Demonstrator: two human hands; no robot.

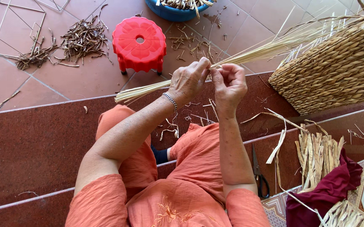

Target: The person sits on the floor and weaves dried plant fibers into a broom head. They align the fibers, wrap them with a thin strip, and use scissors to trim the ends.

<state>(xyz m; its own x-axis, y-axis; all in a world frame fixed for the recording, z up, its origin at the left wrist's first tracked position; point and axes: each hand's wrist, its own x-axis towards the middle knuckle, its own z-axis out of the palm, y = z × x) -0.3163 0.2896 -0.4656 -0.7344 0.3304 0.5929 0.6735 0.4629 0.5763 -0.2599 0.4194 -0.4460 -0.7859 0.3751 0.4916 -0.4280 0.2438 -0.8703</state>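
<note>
My left hand (pixel 189 80) grips a bundle of pale straw stalks (pixel 142 91) that runs from lower left up to the right. My right hand (pixel 229 84) pinches the same bundle just beside the left, fingertips of both hands meeting near the middle. The long thin ends of the stalks (pixel 283 40) fan out toward a woven basket (pixel 337 71) at the right. A silver bracelet circles my left wrist. I sit on dark red steps in orange clothing.
A red plastic stool (pixel 139 42) stands on the tiled floor ahead, a blue tub (pixel 171 13) behind it. Piles of dry fibre scraps (pixel 79 40) lie left. Scissors (pixel 259 174), dried strips (pixel 318 153) and maroon cloth (pixel 325 193) lie right.
</note>
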